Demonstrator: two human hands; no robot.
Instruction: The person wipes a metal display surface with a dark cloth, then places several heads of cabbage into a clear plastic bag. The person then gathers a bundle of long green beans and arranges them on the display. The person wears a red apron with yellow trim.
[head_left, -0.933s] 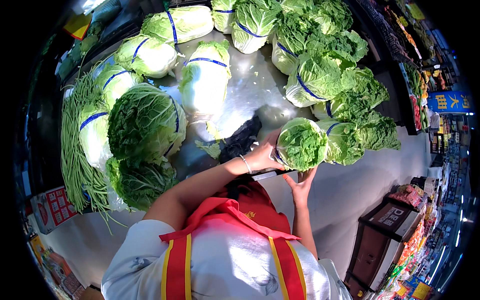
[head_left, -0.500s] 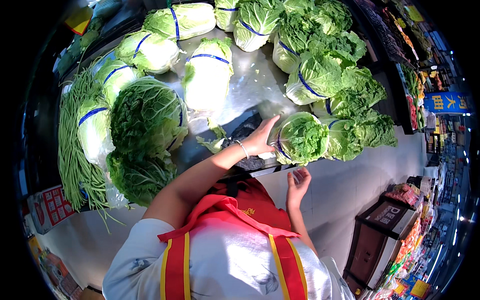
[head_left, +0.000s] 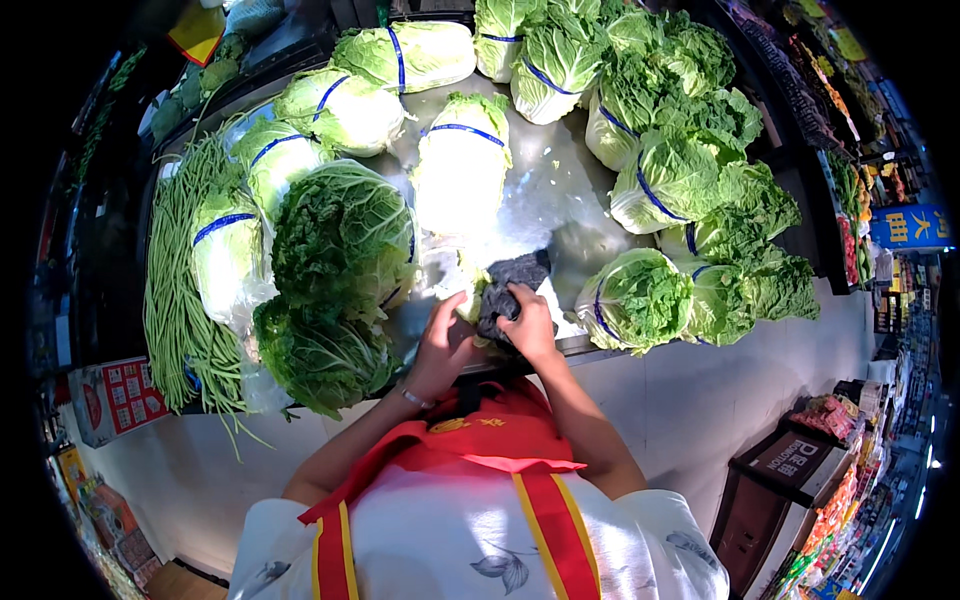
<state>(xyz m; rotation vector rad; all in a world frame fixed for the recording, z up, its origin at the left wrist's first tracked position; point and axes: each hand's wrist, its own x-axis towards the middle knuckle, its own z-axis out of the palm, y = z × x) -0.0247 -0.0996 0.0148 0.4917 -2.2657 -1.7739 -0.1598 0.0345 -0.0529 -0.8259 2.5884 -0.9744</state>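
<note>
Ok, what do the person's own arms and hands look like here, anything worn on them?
Both forearms are bare below short white sleeves. The left hand has a thin bracelet at the wrist; the right hand shows no glove, ring or band.

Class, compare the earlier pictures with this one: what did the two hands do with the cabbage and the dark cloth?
The cabbage was let go and now lies on the metal counter. The right hand moved left onto the dark cloth; the left hand drew in beside it. The other cabbages and the long beans stayed put.
</note>
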